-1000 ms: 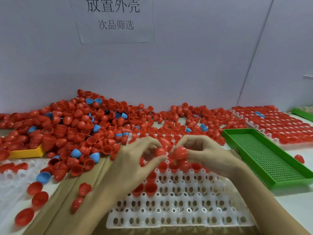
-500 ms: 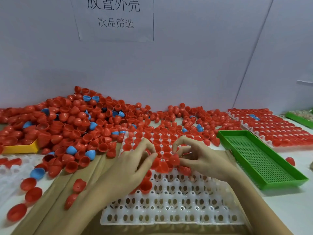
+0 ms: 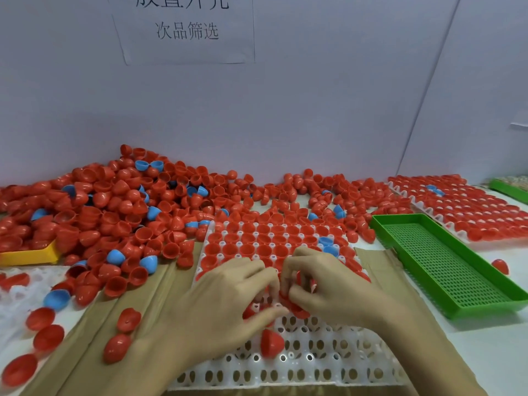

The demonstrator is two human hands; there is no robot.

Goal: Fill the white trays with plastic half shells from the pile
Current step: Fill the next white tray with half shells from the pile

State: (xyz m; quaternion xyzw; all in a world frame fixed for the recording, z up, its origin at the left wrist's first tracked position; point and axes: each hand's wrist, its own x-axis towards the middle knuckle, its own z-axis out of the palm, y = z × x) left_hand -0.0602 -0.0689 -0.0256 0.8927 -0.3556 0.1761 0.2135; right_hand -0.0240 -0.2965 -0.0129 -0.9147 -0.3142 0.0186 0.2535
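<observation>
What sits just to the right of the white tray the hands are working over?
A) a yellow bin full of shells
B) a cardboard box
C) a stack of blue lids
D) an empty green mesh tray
D: the green mesh tray lies right of the white tray, with nothing in it.

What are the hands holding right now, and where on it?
The right hand pinches red half shells at their rims over the white tray. The left hand covers another; its hold cannot be told.

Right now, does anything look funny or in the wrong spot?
Yes. One red half shell lies tipped over on empty cups of the white tray, not seated like the others. Two blue shells also sit among the tray's red rows.
</observation>
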